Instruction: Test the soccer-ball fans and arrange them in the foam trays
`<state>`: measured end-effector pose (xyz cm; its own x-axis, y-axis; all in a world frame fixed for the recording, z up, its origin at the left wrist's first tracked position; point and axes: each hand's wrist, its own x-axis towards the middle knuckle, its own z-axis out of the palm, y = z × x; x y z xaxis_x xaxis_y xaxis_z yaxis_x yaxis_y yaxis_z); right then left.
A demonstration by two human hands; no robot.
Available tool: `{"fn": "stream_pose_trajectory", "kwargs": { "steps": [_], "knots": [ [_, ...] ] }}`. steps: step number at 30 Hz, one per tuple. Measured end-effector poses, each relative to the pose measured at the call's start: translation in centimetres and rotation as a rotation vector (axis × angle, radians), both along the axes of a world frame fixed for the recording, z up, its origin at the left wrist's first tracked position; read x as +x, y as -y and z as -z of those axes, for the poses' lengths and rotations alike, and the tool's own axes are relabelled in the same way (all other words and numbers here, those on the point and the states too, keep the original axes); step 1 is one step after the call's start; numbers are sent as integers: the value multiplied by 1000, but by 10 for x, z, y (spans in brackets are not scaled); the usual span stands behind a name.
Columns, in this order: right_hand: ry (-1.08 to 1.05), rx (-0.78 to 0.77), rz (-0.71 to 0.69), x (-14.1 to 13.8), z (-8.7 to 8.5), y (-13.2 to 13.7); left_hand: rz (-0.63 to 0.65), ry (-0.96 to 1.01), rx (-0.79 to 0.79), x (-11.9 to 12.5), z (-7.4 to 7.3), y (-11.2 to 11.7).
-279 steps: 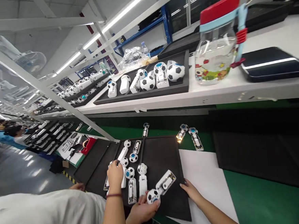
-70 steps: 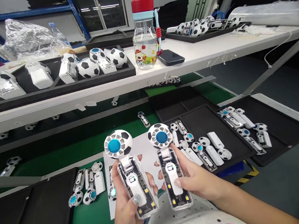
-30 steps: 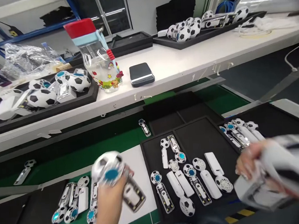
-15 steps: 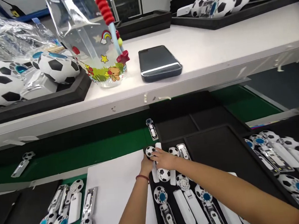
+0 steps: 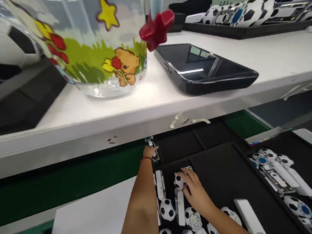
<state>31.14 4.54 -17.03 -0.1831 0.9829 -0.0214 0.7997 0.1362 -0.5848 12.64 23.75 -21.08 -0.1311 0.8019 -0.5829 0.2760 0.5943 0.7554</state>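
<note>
My left hand (image 5: 148, 152) reaches to the green surface under the shelf. Its thumb lies across a gadget with a football-patterned round end and clear casing (image 5: 155, 155); the other fingers are mostly hidden, and the grip looks closed. My right hand (image 5: 194, 190) is over the black tray (image 5: 216, 173), its fingers and thumb curled round the football-patterned end of a white-bodied gadget (image 5: 180, 208). Beside it in the tray lie a white gadget body (image 5: 160, 185), a football-patterned round end (image 5: 167, 209) and one with an openwork front (image 5: 193, 219).
Above my hands runs a white shelf (image 5: 145, 116) bearing a decorated clear bottle (image 5: 88, 64), a dark phone (image 5: 206, 67) and a tray of football gadgets (image 5: 246, 32). A white board (image 5: 98, 213) lies left. More gadgets (image 5: 280, 179) lie in a right-hand tray.
My hands were together at a football-patterned gadget in the tray. The left has moved away to the gadget on the green surface; the right is at another one. My view has come closer to the shelf.
</note>
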Motion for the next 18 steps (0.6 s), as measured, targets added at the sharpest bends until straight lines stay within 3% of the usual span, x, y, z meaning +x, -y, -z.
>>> {"fn": "stream_pose_trajectory", "kwargs": {
  "steps": [3, 6, 8, 12, 15, 18],
  "knots": [
    [-153, -51, 148, 10, 4, 9, -65, 77, -28, 3, -11, 5],
    [-380, -128, 177, 2, -17, 6, -98, 199, 35, 1, -47, 36],
    [-624, -199, 175, -12, -50, -4, -84, 299, 105, 3, -83, 74],
    [-1153, -306, 100, -35, -141, -23, 42, 529, 207, 15, -164, 171],
    [-1194, -386, 54, -39, -203, -22, 102, 791, 206, 25, -213, 230],
    [-1102, -417, 79, -38, -245, -3, 68, 942, 155, 30, -244, 266]
  ]
}}
